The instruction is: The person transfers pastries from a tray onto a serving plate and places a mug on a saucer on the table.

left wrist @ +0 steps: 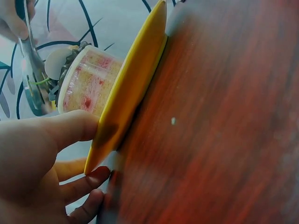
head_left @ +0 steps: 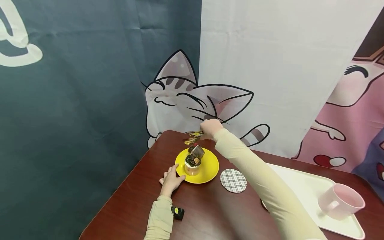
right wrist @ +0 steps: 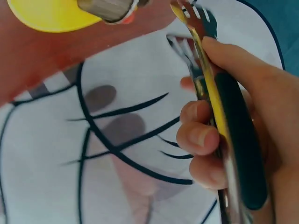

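My left hand holds the near-left rim of a yellow plate, thumb over the edge and fingers below it in the left wrist view. On the plate stands a small round cake, pink and cream layered with dark topping. Behind it a brown cupcake lies tilted, with a bit of red on it. Beyond the plate my right hand grips metal tongs with dark green handles and fork-like tips. The tips stand apart above the cupcake, with nothing between them.
A round checked coaster lies right of the plate. A white tray with a pink mug stands on the right, partly hidden by my right arm. A printed cloth wall rises behind the table.
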`<state>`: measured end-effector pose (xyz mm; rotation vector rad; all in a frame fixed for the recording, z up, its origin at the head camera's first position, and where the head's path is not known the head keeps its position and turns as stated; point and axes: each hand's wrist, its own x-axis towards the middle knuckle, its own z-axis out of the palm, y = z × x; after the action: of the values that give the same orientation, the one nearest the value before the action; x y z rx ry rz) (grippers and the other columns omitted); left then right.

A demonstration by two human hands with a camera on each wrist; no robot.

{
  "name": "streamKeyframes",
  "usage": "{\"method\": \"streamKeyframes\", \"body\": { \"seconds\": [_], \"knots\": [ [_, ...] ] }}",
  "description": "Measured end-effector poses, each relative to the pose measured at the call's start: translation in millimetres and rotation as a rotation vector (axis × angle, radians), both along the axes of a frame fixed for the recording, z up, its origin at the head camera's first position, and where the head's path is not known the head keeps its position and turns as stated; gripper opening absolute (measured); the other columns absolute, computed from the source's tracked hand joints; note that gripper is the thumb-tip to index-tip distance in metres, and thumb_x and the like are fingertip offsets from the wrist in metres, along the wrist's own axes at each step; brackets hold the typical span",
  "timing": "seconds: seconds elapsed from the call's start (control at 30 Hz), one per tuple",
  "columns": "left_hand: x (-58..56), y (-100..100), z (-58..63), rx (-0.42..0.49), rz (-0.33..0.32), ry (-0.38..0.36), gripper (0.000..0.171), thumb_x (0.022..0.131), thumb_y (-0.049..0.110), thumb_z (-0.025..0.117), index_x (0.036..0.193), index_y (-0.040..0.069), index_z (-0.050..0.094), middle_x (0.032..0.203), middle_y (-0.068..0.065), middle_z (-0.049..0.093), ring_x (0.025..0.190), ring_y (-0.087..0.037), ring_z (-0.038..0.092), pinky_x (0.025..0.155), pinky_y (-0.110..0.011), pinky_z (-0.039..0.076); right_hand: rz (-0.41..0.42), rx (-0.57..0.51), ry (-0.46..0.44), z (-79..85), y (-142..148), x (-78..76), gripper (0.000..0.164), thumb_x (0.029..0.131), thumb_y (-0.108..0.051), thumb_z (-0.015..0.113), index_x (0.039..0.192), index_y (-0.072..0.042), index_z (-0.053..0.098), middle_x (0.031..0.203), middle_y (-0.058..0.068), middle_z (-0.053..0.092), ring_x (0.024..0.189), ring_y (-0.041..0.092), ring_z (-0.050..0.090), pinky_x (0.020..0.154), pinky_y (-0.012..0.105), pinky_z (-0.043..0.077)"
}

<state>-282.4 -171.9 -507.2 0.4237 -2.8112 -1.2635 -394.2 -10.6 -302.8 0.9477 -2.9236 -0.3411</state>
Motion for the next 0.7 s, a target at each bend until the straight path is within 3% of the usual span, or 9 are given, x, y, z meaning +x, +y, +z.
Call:
{"method": "streamKeyframes", "body": {
  "seconds": [0.13,0.33,0.57,0.7],
  "knots": [
    [0.8,4,-1.4,0.010,-0.010,0.000,0.067,0.084,0.029,0.069,0.144,0.013,0.043,0.143,-0.015,0.046,0.125,-0.042,0.036,0.091,-0.059,0.021,0.084,0.113,0.023,5.7,-5,-1.6,0.019,0.084,-0.035,0.073,0.086,-0.016,0.075,0.083,-0.002,0.072,0.070,0.013,0.061,0.074,0.037,0.056],
    [0.2,1,-0.5,-0.005,0.010,0.013,0.067,0.083,0.028,0.070,0.144,0.014,0.044,0.142,-0.014,0.046,0.125,-0.042,0.036,0.091,-0.059,0.020,0.113,0.171,-0.039,3.9,-11,-4.0,0.016,0.084,-0.035,0.073,0.082,-0.019,0.075,0.074,-0.008,0.067,0.063,0.009,0.050,0.068,0.030,0.051],
    [1.3,0,0.5,0.013,0.001,0.013,0.068,0.082,0.027,0.070,0.143,0.013,0.045,0.139,-0.015,0.048,0.125,-0.042,0.037,0.090,-0.058,0.021,0.089,0.187,-0.117,-8.8,-17,-10.7,0.036,0.088,-0.032,0.070,0.059,-0.020,0.052,0.053,-0.008,0.037,0.054,0.007,0.036,0.055,0.025,0.033],
    [0.2,-2,-0.4,0.004,0.009,0.019,0.067,0.082,0.027,0.071,0.143,0.013,0.045,0.137,-0.014,0.049,0.123,-0.041,0.038,0.090,-0.058,0.021,0.100,0.188,-0.082,-10.4,-22,-15.5,0.035,0.085,-0.031,0.072,0.058,-0.020,0.053,0.053,-0.009,0.039,0.054,0.007,0.037,0.055,0.026,0.034]
  ]
}}
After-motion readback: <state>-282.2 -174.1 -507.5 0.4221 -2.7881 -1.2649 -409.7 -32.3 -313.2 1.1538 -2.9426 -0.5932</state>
